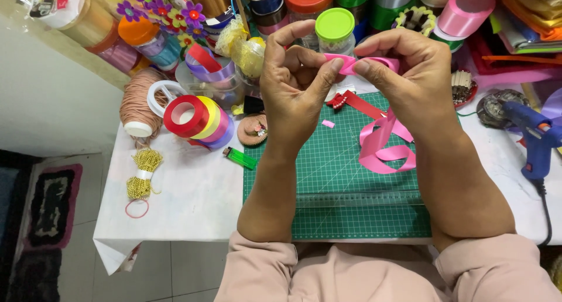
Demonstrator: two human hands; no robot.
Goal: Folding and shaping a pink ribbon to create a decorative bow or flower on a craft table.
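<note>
- ribbon [350,63], pink, is pinched between my left hand [293,82] and my right hand [404,73], both closed on it above the green cutting mat [333,173].
- its loose loops lie on the mat under my right wrist.
- a green lighter [240,158] lies on the table [187,202], and a blue glue gun [535,135] at right.

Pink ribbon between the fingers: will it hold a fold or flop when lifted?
The pink ribbon probably flops: its tail hangs in loose loops onto the green cutting mat. Likely light and slippery, given its sheen; both hands, left hand and right hand, pinch it.
</note>
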